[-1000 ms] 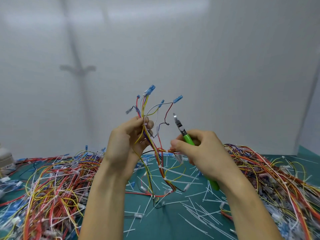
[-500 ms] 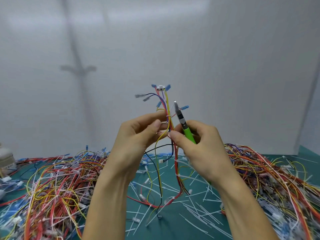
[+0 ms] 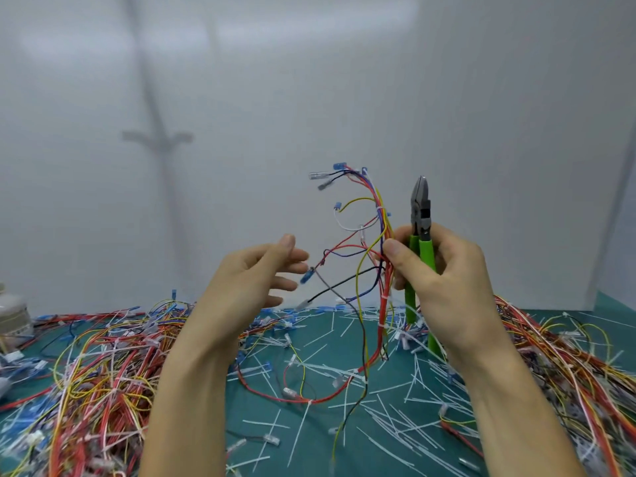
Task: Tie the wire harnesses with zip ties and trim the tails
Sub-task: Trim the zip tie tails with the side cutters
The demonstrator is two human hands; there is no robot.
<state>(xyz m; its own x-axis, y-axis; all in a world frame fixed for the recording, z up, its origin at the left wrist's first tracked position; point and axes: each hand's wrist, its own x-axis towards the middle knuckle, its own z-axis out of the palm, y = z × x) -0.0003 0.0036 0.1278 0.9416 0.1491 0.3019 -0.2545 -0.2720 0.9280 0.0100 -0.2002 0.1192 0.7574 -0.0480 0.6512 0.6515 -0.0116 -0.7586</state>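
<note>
- The right hand is clamped on two things at once: the green-handled cutters, blades up and closed, and the wire harness, pinched against the handles by thumb and fingers.
- The harness rises above that hand into a spray of blue connectors and hangs below it to the counter, where its red loop lies.
- The left hand is apart from it, fingers spread and relaxed, holding nothing; a loose connector dangles just off its fingertips.
- Progress, as I judge it: white ties already cinch the harness above and below the right hand. A tie on the red loop, below both hands, appears to keep a long tail, so trimming is likely left.
- Cut tails litter the counter beneath the hands, and harness heaps lie outside the left hand and the right.
- Only one container shows: a pale jar far out beyond the left hand; its contents cannot be told.
</note>
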